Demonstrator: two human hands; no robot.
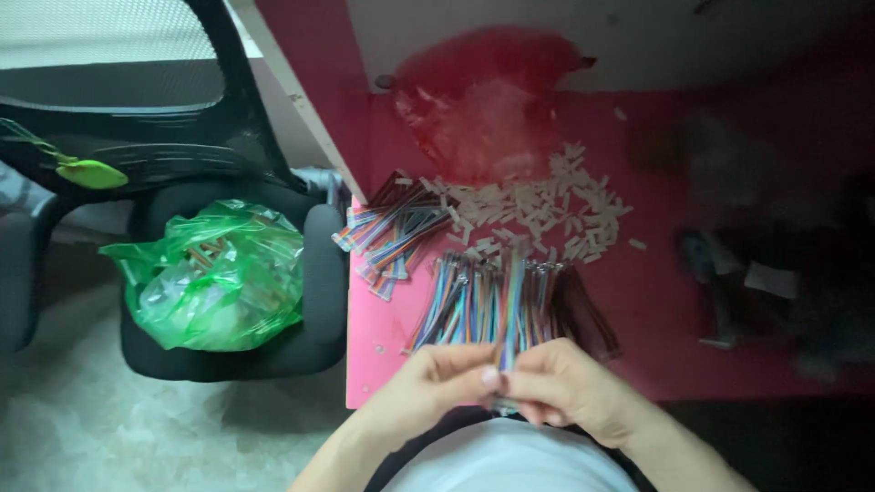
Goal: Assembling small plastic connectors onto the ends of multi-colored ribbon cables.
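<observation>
My left hand [436, 381] and my right hand [567, 383] meet at the near edge of a pink table [656, 319]. Both pinch the near end of a flat multicoloured ribbon cable [512, 305] that runs away from me over a row of similar cables [474, 305]. A second loose bunch of ribbon cables [394, 232] lies further left near the table's corner. Beyond the cables a heap of small white plastic connector housings [538, 205] is spread on the table.
A red plastic bag [483, 96] lies at the back of the table. A black office chair [182, 164] stands on the left with a green plastic bag [219, 273] on its seat. Dark blurred objects [766, 264] sit at the table's right side.
</observation>
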